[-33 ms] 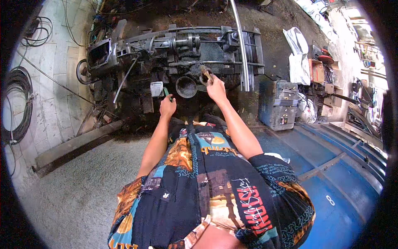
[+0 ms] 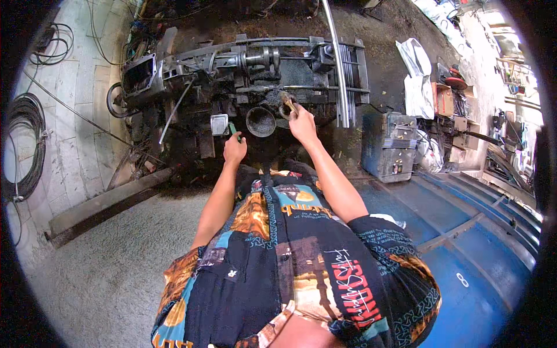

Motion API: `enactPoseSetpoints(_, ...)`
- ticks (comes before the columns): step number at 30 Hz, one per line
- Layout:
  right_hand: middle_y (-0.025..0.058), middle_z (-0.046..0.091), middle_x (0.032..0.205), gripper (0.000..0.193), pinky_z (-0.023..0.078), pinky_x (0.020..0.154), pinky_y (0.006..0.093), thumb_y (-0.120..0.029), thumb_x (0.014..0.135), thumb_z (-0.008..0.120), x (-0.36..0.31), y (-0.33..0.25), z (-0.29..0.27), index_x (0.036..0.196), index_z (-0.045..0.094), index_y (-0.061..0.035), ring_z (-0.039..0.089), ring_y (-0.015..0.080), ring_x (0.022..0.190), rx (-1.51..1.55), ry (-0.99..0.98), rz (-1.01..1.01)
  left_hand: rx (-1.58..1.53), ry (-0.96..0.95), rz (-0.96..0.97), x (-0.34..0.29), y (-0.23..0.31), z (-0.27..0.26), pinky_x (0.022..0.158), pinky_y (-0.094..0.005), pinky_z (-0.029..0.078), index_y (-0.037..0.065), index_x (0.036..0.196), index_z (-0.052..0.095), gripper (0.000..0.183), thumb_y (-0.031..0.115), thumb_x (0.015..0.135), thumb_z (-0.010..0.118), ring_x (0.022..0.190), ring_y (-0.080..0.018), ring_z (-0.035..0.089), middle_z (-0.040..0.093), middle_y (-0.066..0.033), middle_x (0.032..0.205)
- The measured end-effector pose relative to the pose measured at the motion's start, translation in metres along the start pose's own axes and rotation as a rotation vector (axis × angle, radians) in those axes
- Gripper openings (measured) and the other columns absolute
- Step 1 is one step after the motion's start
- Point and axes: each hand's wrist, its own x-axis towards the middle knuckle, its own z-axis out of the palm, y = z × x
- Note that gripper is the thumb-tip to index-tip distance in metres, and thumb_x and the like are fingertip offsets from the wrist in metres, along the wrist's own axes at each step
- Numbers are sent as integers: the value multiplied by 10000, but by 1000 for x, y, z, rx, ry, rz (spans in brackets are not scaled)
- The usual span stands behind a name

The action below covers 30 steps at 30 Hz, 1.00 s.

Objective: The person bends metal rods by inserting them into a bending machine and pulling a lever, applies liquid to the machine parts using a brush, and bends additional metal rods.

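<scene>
My left hand (image 2: 235,149) is closed around a narrow green handle (image 2: 233,130). Just left of that handle's top is a small pale, squarish metal piece (image 2: 219,124); I cannot tell if the two are joined. My right hand (image 2: 302,126) grips a short brush-like tool with a tan handle (image 2: 290,105), its tip against a dark, grimy round part at the near side of the machine (image 2: 264,61). Between my hands sits a round grey bowl-shaped piece (image 2: 261,122) with a speckled inside.
A long shiny metal bar (image 2: 337,64) crosses the machine's right end. Right of it stand a grey-blue metal box (image 2: 390,146) and a white sheet (image 2: 416,78). Coiled black cable (image 2: 24,145) hangs at the left wall. Blue panels (image 2: 452,249) lie at the lower right.
</scene>
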Motion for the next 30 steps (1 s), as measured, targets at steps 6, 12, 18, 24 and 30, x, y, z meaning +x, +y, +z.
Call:
enactPoseSetpoints(6, 308, 638, 1029, 375, 478, 910, 480, -149, 900, 496, 2, -12, -9, 1225, 573, 22, 618, 440, 1000, 34, -17, -29, 3, 7, -28, -1, 1, 2, 891, -470, 501, 185, 1251, 613, 360, 294, 909, 580, 1045, -379, 626, 674, -181, 1097)
enactPoseSetpoints(12, 292, 634, 1071, 375, 475, 915, 487, -157, 903, 500, 3, -6, -2, 1241, 571, -9, 607, 444, 1026, 32, -3, 5, 5, -23, -37, -1, 3, -2, 897, -469, 499, 193, 1262, 607, 363, 301, 917, 576, 1049, -380, 624, 673, -179, 1106)
enactPoseSetpoints(18, 289, 633, 1099, 386, 463, 939, 465, -164, 901, 529, 8, -19, -3, 1248, 574, 0, 601, 425, 1074, 22, -2, 40, -11, -14, -22, 2, -4, 4, 902, -470, 497, 188, 1262, 605, 362, 303, 920, 576, 1060, -377, 619, 668, -181, 1116)
enactPoseSetpoints(24, 291, 632, 1029, 386, 473, 883, 517, -129, 891, 503, 53, -15, 9, 1259, 540, -21, 606, 442, 995, -23, 132, -66, 7, -25, -53, -2, 5, -5, 897, -470, 499, 191, 1264, 605, 360, 299, 921, 574, 1056, -376, 621, 669, -176, 1114)
enactPoseSetpoints(30, 280, 598, 1103, 393, 467, 899, 518, -102, 883, 474, 113, -41, 11, 1262, 498, -1, 583, 458, 1033, -121, 138, -84, 35, -49, -75, -4, 15, -8, 900, -463, 498, 189, 1259, 610, 355, 299, 925, 568, 1057, -374, 620, 668, -177, 1121)
